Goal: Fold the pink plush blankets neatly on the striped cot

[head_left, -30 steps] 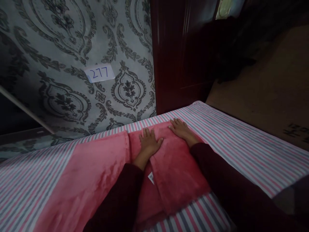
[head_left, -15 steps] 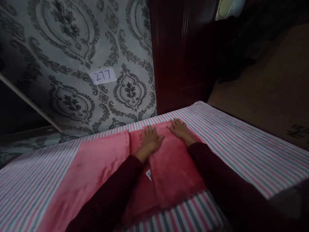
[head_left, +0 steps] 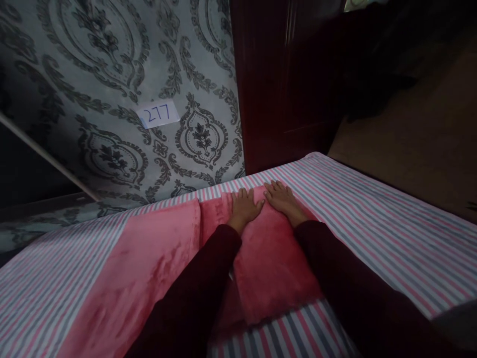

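Note:
A pinkish-red plush blanket [head_left: 276, 268] lies partly folded on a striped sheet [head_left: 372, 219]. Its right side is folded over towards the middle, while the left part [head_left: 149, 238] lies flat. My left hand [head_left: 244, 208] rests palm down on the far end of the folded part, fingers spread. Beside it, my right hand [head_left: 281, 197] also presses flat on the blanket near its far edge. The two thumbs are close together. My left sleeve hides part of the blanket's middle and most of a small white tag [head_left: 231, 275].
Behind the bed stands a wall with grey patterned wallpaper [head_left: 201, 132] and a paper marked 277 [head_left: 158, 114]. A dark red wooden panel [head_left: 283, 89] adjoins it. A brown surface [head_left: 417, 139] lies beyond the sheet on the right, and a pale bar [head_left: 48, 159] slants at the left.
My left hand has slid to the right over the blanket, closer to my right hand. My left sleeve now covers most of the white tag. The view has shifted slightly.

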`<action>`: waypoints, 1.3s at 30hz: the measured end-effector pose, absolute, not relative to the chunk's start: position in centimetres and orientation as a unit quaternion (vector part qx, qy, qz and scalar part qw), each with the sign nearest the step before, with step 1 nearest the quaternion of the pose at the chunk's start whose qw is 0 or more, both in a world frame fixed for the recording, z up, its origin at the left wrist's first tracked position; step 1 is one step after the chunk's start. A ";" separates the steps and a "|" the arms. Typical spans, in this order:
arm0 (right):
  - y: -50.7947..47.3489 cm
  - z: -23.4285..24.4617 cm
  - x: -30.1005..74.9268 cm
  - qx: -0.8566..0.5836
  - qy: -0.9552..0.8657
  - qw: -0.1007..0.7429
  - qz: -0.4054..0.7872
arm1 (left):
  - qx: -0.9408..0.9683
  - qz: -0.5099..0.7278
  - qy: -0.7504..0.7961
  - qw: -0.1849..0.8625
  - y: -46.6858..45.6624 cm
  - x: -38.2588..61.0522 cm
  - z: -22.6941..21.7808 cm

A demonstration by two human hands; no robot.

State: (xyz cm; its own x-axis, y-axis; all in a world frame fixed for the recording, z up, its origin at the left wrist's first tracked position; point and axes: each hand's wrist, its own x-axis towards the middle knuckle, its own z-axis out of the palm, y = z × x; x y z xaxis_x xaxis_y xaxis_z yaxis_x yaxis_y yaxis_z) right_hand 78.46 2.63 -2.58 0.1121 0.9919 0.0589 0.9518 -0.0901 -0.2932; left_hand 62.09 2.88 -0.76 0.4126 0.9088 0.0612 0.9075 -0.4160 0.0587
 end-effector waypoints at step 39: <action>2.2 -1.8 78.5 -0.732 -0.663 0.127 0.089 | 0.732 0.109 0.663 0.113 7.0 55.3 2.4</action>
